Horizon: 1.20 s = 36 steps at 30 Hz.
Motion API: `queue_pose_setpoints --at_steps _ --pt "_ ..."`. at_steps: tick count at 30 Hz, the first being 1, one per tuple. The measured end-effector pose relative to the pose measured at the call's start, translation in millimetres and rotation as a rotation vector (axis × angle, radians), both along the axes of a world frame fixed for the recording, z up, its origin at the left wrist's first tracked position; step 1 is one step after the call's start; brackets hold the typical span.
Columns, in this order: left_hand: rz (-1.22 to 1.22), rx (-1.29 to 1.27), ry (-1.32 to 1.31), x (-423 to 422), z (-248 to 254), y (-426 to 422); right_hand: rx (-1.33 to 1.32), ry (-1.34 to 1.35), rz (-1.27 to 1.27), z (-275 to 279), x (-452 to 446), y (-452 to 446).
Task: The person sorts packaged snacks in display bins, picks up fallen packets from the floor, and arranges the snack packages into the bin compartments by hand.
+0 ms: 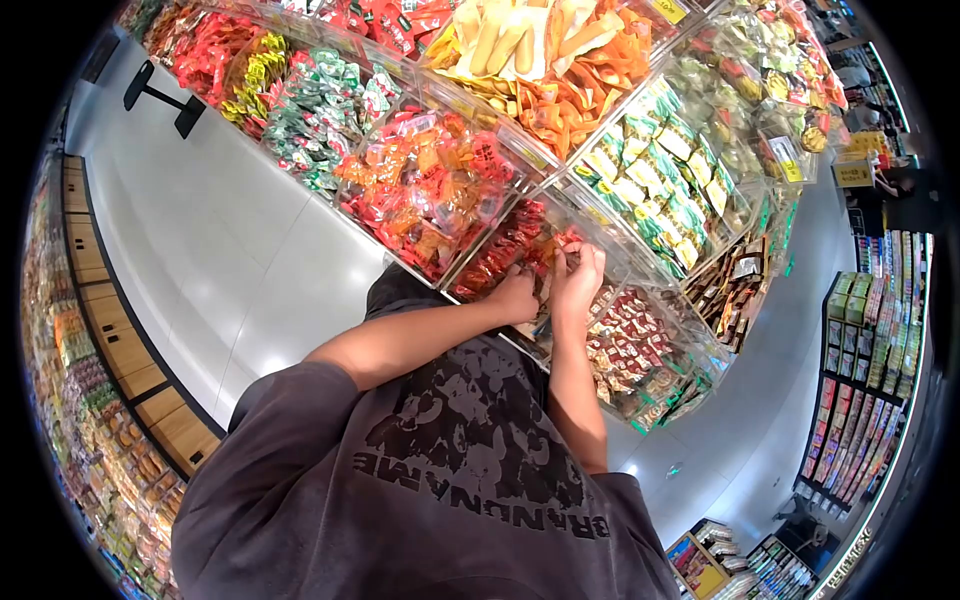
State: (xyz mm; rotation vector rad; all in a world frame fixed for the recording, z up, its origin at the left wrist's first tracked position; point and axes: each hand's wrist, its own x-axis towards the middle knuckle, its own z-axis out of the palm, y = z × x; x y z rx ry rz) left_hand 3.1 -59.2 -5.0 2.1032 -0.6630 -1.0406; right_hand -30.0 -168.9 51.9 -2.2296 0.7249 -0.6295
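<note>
Both my hands are over a clear bin [456, 287] of small red packets [505, 245]. My left hand [514, 296] is at the bin's near side, its fingers curled against the packets; what they hold, if anything, is too small to tell. Just to its right, my right hand [578, 275] has its fingers bent together at a red and orange packet [566, 240] near the bin's far right side. The two hands are close together but apart.
Orange-red packets [430, 185] fill the bin at left, green and white packets [665, 180] lie beyond, brown and white sweets [632, 325] at right. Wooden cabinets [105, 320] line the left, shelves [850, 410] the right. A grey floor [270, 240] runs between.
</note>
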Motion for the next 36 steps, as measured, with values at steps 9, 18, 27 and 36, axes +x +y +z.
queue_pose_setpoints --at_steps 9,18,27,36 --pt "0.054 0.14 0.186 0.6 10.7 -3.6 0.144 -0.099 -0.169 -26.2 -13.7 16.7" --pt "0.083 0.103 0.098 -2.5 6.7 -1.6 0.131 -0.108 -0.242 -30.6 -21.9 24.6" --pt "0.091 0.016 0.155 2.0 7.5 2.3 0.372 0.343 -0.206 -71.0 -14.6 1.6" --pt "0.047 0.073 0.223 4.5 26.6 3.0 0.404 0.066 -0.103 -99.4 -11.7 -8.9"
